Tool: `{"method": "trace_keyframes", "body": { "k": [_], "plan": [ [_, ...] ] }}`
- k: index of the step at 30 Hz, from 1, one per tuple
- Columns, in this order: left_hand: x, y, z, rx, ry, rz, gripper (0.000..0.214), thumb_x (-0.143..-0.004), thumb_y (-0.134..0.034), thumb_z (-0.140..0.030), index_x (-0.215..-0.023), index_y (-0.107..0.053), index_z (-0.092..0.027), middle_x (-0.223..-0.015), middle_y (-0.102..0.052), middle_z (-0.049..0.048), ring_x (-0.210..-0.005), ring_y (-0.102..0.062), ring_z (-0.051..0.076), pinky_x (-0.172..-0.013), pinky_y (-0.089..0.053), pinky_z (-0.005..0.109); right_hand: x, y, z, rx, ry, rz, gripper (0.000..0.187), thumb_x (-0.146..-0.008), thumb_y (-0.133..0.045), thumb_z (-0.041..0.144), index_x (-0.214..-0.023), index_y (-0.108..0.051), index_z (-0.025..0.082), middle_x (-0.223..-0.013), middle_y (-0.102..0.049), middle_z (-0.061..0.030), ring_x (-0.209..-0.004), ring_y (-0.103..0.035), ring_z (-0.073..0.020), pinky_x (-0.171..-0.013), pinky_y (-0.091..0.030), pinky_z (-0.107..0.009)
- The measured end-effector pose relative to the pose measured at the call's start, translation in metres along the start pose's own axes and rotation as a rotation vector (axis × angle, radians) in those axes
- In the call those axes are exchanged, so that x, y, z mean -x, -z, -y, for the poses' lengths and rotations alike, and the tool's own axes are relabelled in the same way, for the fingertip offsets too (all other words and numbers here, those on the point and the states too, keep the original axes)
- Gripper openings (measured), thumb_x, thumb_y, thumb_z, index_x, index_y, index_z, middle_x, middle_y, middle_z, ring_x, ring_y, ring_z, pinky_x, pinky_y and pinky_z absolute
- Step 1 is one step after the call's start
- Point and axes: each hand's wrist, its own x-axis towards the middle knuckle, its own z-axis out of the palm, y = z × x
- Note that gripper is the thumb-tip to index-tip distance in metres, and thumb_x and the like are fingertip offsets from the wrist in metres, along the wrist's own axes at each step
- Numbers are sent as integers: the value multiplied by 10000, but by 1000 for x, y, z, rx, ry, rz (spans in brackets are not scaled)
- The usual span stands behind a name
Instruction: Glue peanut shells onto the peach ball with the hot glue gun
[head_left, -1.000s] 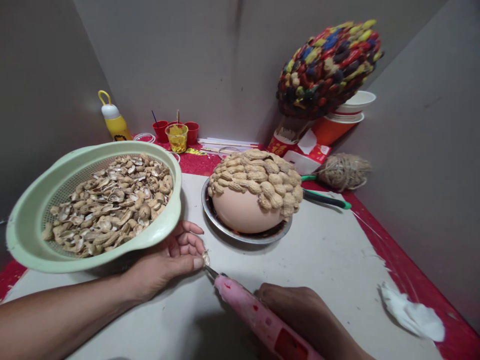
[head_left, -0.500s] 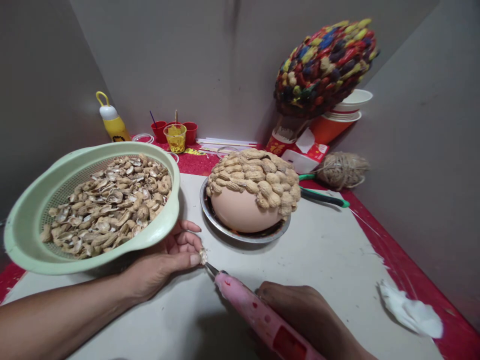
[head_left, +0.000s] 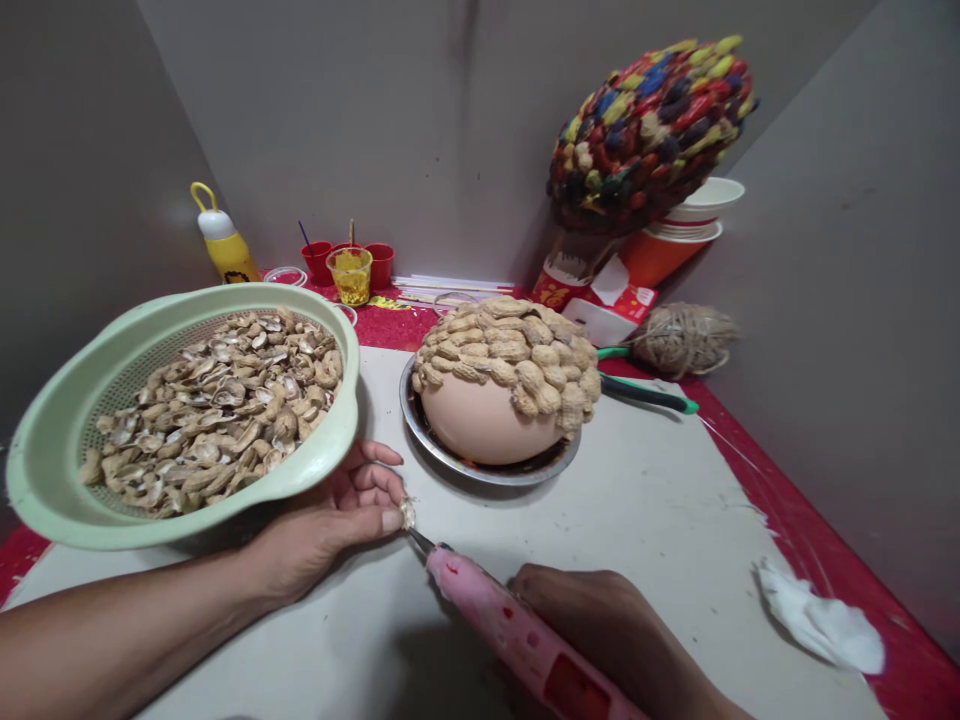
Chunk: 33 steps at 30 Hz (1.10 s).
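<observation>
Between thumb and fingertips, my left hand (head_left: 341, 520) pinches a peanut shell (head_left: 407, 513), hollow side showing. My right hand (head_left: 592, 620) is wrapped round a pink glue gun (head_left: 495, 625), whose dark nozzle tip reaches the lower edge of that shell. Beyond my hands, a smooth egg-shaped form (head_left: 487, 420) rests in a round metal dish (head_left: 491, 476). Peanut shells (head_left: 517, 345) cover its top and right side, while the lower front is bare. To the left stands a pale green colander (head_left: 341, 430) of loose peanut shells (head_left: 225, 410), its rim above my left wrist.
Behind are a yellow bottle (head_left: 229, 245), red cups (head_left: 381, 265), a yellow paint cup (head_left: 351, 277) and white sticks (head_left: 450, 285). At right: a colourful shell-covered form (head_left: 652, 135), paper cups (head_left: 675, 240), twine (head_left: 686, 338), a green-and-black handled tool (head_left: 645, 393), crumpled tissue (head_left: 821, 618).
The glue gun's tip has shifted very slightly left, closer in to the peanut shell. My left hand keeps its place, and the other things stay where they were.
</observation>
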Motion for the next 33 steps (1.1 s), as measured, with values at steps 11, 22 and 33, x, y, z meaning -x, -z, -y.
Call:
{"method": "trace_keyframes", "body": {
  "k": [11, 22, 33],
  "plan": [
    [0, 1, -1, 45, 15, -20, 414, -741, -780, -150, -1095, -571, -197, -863, -603, -13, -759, -556, 87, -728, -470, 210, 0, 0, 3, -210, -6, -59, 411, -854, -583, 432, -544, -455, 196, -500, -489, 36, -443, -371, -76, -431, -262, -233],
    [0, -1, -2, 60, 33, -29, 420, -715, -795, -142, -1072, -578, -190, -856, -614, -3, -750, -562, 99, -706, -465, 215, -2, 0, -2, -43, 68, -23, 373, -783, -642, 376, -564, -397, 202, -492, -428, 62, -431, -310, -65, -428, -221, -240],
    [1, 0, -3, 102, 64, 3, 408, -712, -782, -128, -1067, -590, -189, -851, -624, 3, -734, -605, 121, -762, -508, 297, 1, 9, 12, 156, 293, -251, 406, -944, -395, 443, -613, -440, 213, -537, -439, 30, -448, -370, -96, -460, -240, -280]
  ]
}}
